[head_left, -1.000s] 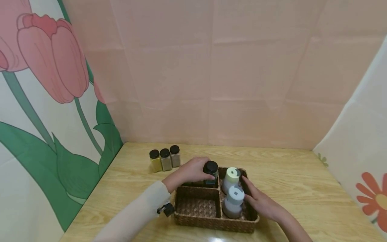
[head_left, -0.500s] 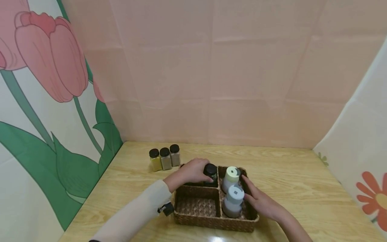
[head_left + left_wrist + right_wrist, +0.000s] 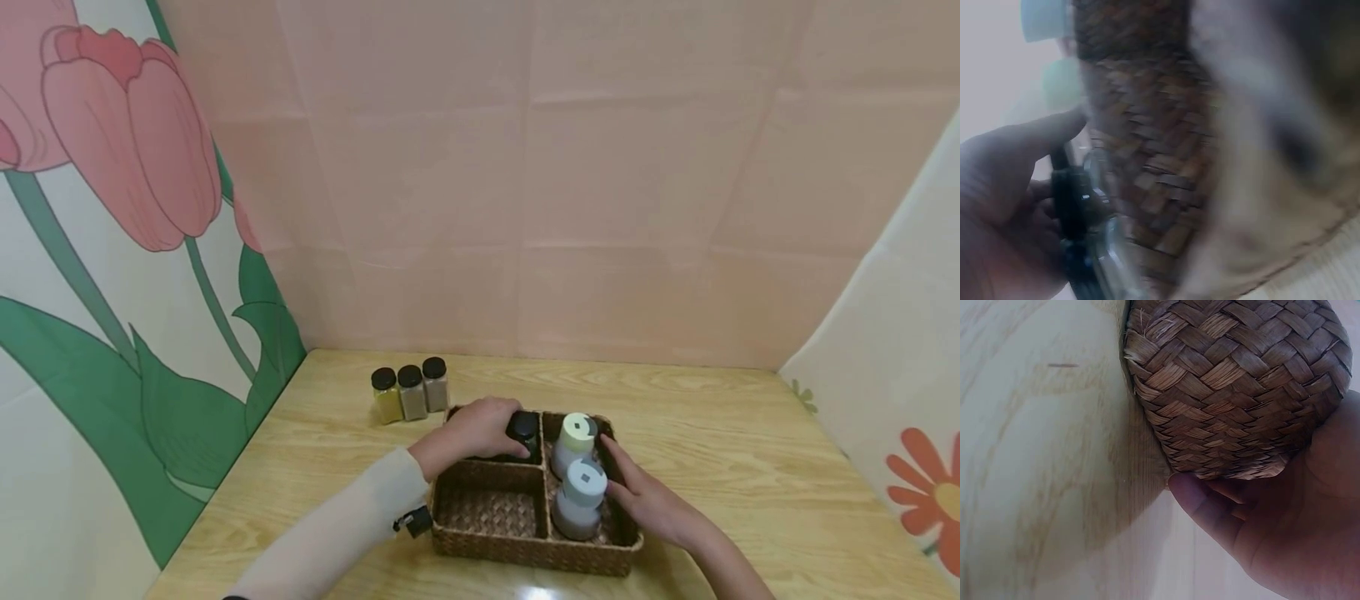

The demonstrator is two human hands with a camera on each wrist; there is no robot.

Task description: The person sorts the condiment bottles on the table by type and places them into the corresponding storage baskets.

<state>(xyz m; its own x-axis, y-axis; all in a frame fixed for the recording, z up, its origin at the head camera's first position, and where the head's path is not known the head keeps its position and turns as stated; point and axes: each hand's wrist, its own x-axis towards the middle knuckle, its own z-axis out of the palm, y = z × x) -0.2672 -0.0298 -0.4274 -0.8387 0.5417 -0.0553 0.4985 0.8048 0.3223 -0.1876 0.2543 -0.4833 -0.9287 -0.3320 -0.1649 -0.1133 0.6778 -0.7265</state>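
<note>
My left hand (image 3: 476,427) grips a black-lidded jar (image 3: 525,427) in the back left compartment of the brown woven basket (image 3: 525,554). The left wrist view, partly blurred, has dark-lidded glass jars (image 3: 1110,250) side by side near that hand's fingers. My right hand (image 3: 652,500) holds the basket's right side, with its fingertips over the rim beside two pale bottles. One bottle has a yellow cap (image 3: 577,432), the other a white cap (image 3: 585,482). In the right wrist view, fingers (image 3: 1200,503) lie against the woven outer wall (image 3: 1222,394).
Behind and left of the basket, three black-lidded jars (image 3: 410,393) stand in a row on the wooden table (image 3: 712,417). The basket's front left compartment (image 3: 491,510) shows its bare woven floor. A pink cloth (image 3: 517,208) hangs behind the table.
My left hand has lowered the black-lidded jar, which now sits deeper in the back left compartment. My right hand has stayed at the basket's right side.
</note>
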